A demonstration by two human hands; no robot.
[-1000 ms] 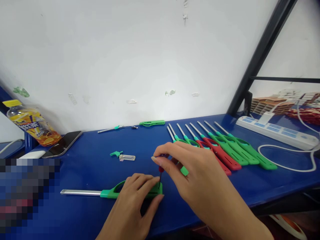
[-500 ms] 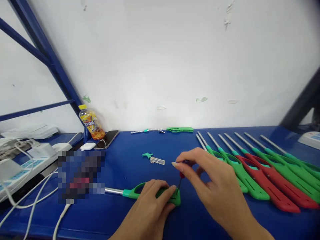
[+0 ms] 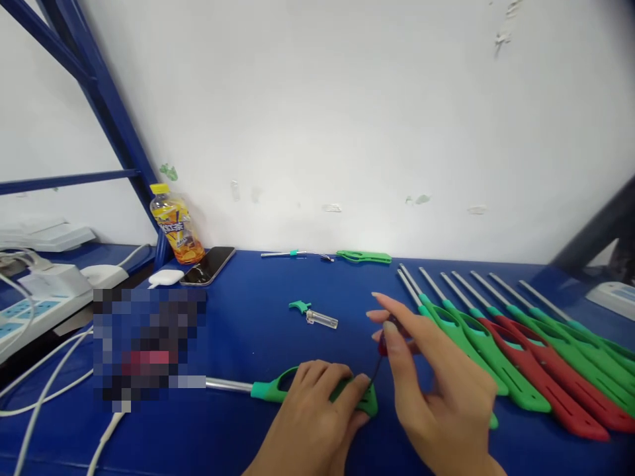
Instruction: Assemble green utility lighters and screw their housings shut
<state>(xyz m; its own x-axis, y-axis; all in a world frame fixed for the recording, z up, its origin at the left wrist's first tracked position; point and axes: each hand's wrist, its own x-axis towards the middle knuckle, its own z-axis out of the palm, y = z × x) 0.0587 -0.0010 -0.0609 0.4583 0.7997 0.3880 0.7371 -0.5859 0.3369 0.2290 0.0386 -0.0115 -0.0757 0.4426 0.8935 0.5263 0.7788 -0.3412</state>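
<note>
My left hand [image 3: 315, 410] presses a green long-nosed gas lighter [image 3: 270, 391] against the table, its metal tube pointing left and its handle end under my fingers. In my right hand [image 3: 436, 383], thumb and fingers pinch a small screwdriver with a red handle [image 3: 381, 346]. Its dark shaft slants down to the end of the lighter's handle; the exact tip contact is hard to make out. Beyond my hands lie a teal trigger [image 3: 299, 306] and a clear fuel tank [image 3: 323, 320].
Several assembled green and red lighters [image 3: 540, 383] lie in a row at the right. Near the wall are a metal tube with a wire [image 3: 280, 254] and a green handle shell [image 3: 367, 256]. At the left are a drink bottle [image 3: 178, 228], a phone [image 3: 208, 266], cables and a power strip [image 3: 30, 311].
The view has shifted a little. My right fingers have opened out and turned around the screwdriver's handle, which tilts more. My left hand still holds the lighter down.
</note>
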